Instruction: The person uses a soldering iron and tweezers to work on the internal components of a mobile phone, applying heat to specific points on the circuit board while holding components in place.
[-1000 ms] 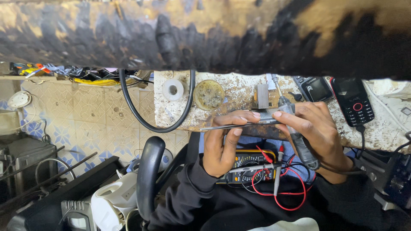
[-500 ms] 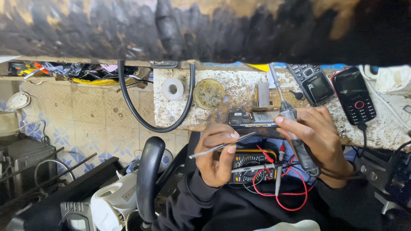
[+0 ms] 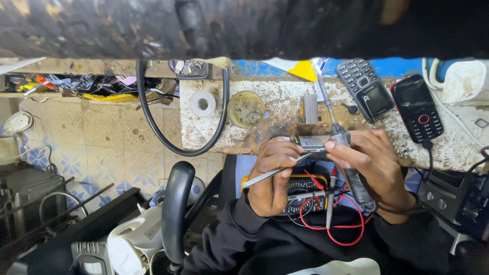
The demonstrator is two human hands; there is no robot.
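Holding a small board (image 3: 311,143) at the near edge of the bench (image 3: 254,122), the left hand (image 3: 274,178) was closed around it and also pinched tweezers (image 3: 270,174) that slanted down and left from the board. The right hand (image 3: 374,170) was wrapped shut on a soldering iron (image 3: 342,153), with its tip rising up past the board's right end and its handle running down toward the lap.

Head view, judgement on the step: good work here seemed to call for bracing both wrists against the bench edge, keeping the board level, and touching the iron only briefly to the joint. The tweezers looked best kept off the hot end.

Relative to the board: a round tin (image 3: 246,108) and a white tape roll (image 3: 202,104) sat up and left, two phones (image 3: 417,107) up and right, and a meter (image 3: 300,196) with red leads (image 3: 331,224) just below, in the lap.

Against half a second earlier: the board and both hands sat at much the same spot by the bench edge. The tweezers lay at a similar slant, and the iron looked slightly more upright. The grips were unchanged.
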